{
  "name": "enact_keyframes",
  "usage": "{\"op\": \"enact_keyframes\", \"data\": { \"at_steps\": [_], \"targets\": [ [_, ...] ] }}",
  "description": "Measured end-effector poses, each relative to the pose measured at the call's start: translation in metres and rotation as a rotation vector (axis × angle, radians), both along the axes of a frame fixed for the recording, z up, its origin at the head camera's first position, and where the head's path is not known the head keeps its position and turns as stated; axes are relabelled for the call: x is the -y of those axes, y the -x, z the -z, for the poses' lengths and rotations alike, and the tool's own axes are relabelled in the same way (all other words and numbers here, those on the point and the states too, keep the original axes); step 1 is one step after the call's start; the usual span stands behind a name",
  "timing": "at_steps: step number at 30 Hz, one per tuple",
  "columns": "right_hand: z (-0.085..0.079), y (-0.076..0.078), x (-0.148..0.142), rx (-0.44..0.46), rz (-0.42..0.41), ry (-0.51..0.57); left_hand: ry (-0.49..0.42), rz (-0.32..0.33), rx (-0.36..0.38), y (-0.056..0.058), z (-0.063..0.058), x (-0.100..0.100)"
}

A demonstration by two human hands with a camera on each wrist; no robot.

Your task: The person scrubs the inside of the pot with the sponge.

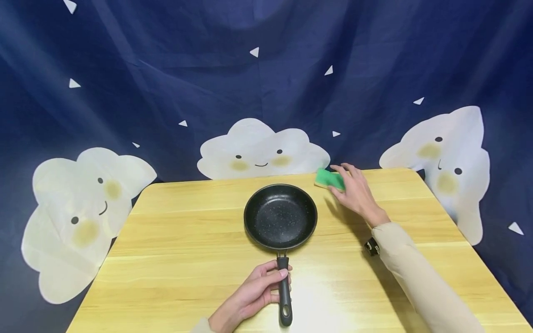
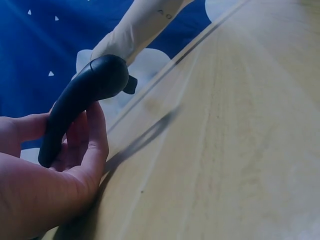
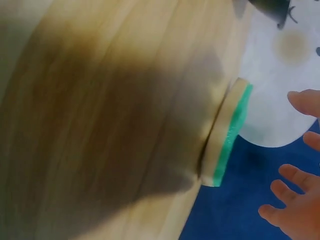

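A black speckled frying pan (image 1: 281,219) lies near the table's middle, its long handle (image 1: 285,296) pointing toward me. My left hand (image 1: 255,292) grips that handle, thumb on top and fingers beneath. The left wrist view shows the curved handle (image 2: 82,95) between the thumb and fingers of the left hand (image 2: 55,185). Near the table's far edge lies a green and yellow sponge (image 1: 328,179). Over its right side my right hand (image 1: 356,192) reaches with spread fingers. In the right wrist view a gap separates the sponge (image 3: 225,135) from the right hand's fingers (image 3: 287,192).
The light wooden table (image 1: 183,240) has its far edge just behind the sponge. Beyond it hangs a dark blue curtain (image 1: 187,60) with white cloud faces. A dark strap piece (image 1: 372,246) shows at the right sleeve's cuff.
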State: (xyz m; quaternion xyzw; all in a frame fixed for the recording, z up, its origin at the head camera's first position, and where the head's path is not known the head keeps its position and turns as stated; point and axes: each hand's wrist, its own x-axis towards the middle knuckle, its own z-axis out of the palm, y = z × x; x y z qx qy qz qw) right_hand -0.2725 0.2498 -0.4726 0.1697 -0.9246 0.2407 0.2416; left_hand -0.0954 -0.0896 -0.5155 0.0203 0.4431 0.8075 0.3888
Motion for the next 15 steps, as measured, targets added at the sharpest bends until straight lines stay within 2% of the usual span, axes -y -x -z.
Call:
{"op": "enact_keyframes", "data": {
  "at_steps": [9, 15],
  "targets": [
    [0.008, 0.017, 0.001, 0.123, 0.018, -0.054, -0.002, -0.011, 0.002, 0.000, 0.002, 0.000],
    [0.008, 0.027, 0.003, 0.269, 0.027, -0.099, -0.003, -0.008, 0.000, 0.001, 0.002, 0.000]
  ]
}}
